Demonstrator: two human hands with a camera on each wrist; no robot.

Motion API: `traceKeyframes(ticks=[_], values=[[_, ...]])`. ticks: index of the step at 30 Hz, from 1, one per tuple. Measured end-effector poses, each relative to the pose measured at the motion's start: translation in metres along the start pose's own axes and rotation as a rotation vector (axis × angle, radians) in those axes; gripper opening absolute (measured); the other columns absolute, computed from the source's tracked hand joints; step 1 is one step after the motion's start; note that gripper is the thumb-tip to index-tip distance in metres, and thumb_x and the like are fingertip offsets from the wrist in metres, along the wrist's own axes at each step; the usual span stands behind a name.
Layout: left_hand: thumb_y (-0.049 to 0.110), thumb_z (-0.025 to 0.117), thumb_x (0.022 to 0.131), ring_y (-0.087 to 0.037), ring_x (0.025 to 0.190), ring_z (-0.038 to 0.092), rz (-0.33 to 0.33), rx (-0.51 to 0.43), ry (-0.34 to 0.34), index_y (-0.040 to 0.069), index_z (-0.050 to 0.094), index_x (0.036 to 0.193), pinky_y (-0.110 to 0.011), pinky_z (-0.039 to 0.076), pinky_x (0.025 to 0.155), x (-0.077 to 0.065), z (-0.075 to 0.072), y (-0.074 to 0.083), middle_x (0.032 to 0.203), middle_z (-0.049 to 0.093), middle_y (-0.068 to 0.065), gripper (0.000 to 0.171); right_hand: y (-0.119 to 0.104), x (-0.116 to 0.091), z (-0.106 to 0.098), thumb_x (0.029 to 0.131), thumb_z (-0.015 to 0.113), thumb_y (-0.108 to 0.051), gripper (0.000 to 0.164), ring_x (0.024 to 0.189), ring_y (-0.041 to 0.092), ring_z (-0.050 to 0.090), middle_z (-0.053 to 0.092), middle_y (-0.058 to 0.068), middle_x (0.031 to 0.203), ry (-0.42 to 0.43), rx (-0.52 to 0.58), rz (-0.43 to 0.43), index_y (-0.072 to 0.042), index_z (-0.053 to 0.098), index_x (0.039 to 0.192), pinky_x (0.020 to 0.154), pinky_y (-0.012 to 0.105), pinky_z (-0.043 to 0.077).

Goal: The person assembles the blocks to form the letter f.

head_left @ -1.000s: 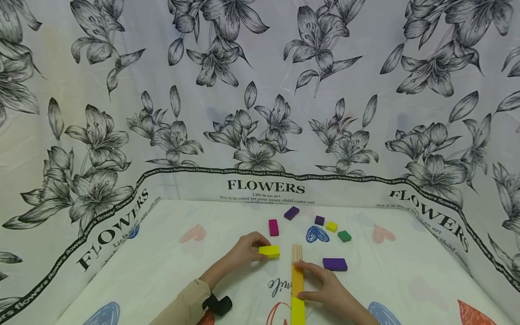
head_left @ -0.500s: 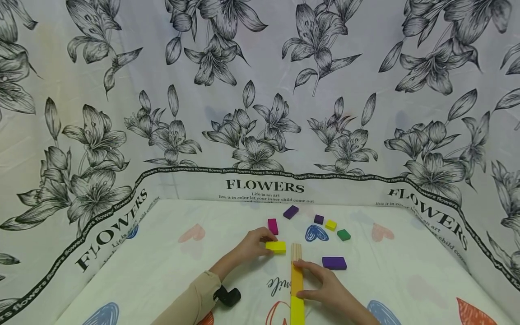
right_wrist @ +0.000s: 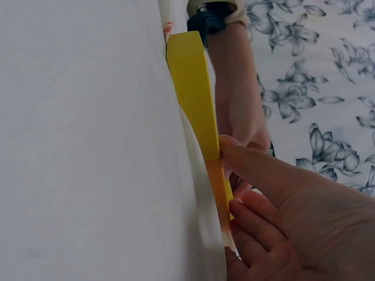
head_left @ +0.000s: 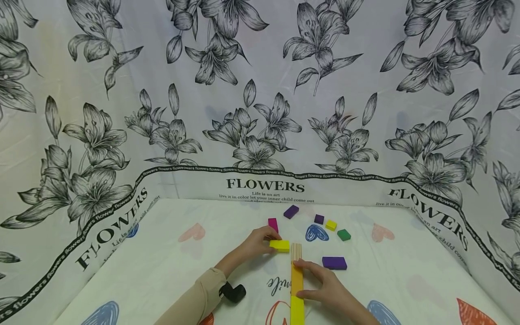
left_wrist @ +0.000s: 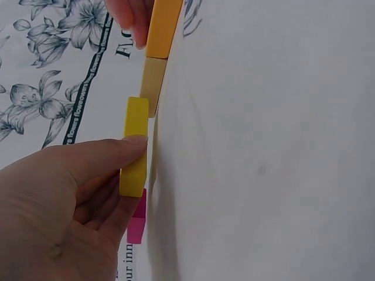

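My left hand (head_left: 255, 243) pinches a yellow block (head_left: 280, 246) between thumb and fingers, just left of the far end of a row of blocks. The left wrist view shows the thumb across the face of this yellow block (left_wrist: 136, 146). The row has a pale striped wooden block (head_left: 296, 253) at its far end, an orange block (head_left: 297, 279) in the middle and a long yellow block (head_left: 298, 310) nearest me. My right hand (head_left: 327, 289) holds the orange block, forefinger near its far end and thumb by the joint with the long yellow block (right_wrist: 190, 96).
Beyond my left hand lies a magenta block (head_left: 272, 224), with a purple block (head_left: 291, 211) further back. A small dark purple block (head_left: 319, 219), small yellow block (head_left: 331, 225) and green block (head_left: 344, 234) lie back right. Another purple block (head_left: 334, 263) lies beside my right hand.
My left hand has moved right and slightly away from me with the yellow block, closer to the far end of the row. My right hand stays on the orange block.
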State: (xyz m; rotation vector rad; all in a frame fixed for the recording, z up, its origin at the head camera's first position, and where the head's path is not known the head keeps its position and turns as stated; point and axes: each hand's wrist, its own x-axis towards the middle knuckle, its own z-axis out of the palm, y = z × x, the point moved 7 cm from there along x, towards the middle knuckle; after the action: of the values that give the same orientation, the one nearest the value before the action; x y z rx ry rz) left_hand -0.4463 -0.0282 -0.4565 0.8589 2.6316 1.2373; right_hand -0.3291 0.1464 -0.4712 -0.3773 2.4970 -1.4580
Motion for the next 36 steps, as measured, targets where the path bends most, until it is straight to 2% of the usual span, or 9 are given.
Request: traceKeyframes(ticks=[8, 36], values=[[0.007, 0.079, 0.081, -0.013, 0.103, 0.061, 0.006, 0.008, -0.006, 0.013, 0.069, 0.109, -0.031, 0.053, 0.100, 0.0029, 0.0030, 0.0020, 0.109, 0.065, 0.000, 0.031, 0.0022, 0.0004, -0.0015, 0.071, 0.082, -0.049, 0.075, 0.143, 0.035, 0.037, 0.051, -0.005, 0.147, 0.003, -0.011, 0.003, -0.029, 0.054, 0.137, 0.113, 0.059, 0.032], [0.007, 0.079, 0.080, -0.011, 0.100, 0.060, -0.015, 0.015, -0.026, 0.013, 0.069, 0.110, -0.029, 0.052, 0.100, 0.0052, 0.0071, -0.0002, 0.108, 0.066, 0.001, 0.032, 0.0009, 0.0010, -0.0007, 0.069, 0.083, -0.048, 0.075, 0.142, 0.035, 0.038, 0.051, -0.004, 0.147, 0.010, -0.019, -0.003, -0.030, 0.055, 0.137, 0.112, 0.061, 0.033]])
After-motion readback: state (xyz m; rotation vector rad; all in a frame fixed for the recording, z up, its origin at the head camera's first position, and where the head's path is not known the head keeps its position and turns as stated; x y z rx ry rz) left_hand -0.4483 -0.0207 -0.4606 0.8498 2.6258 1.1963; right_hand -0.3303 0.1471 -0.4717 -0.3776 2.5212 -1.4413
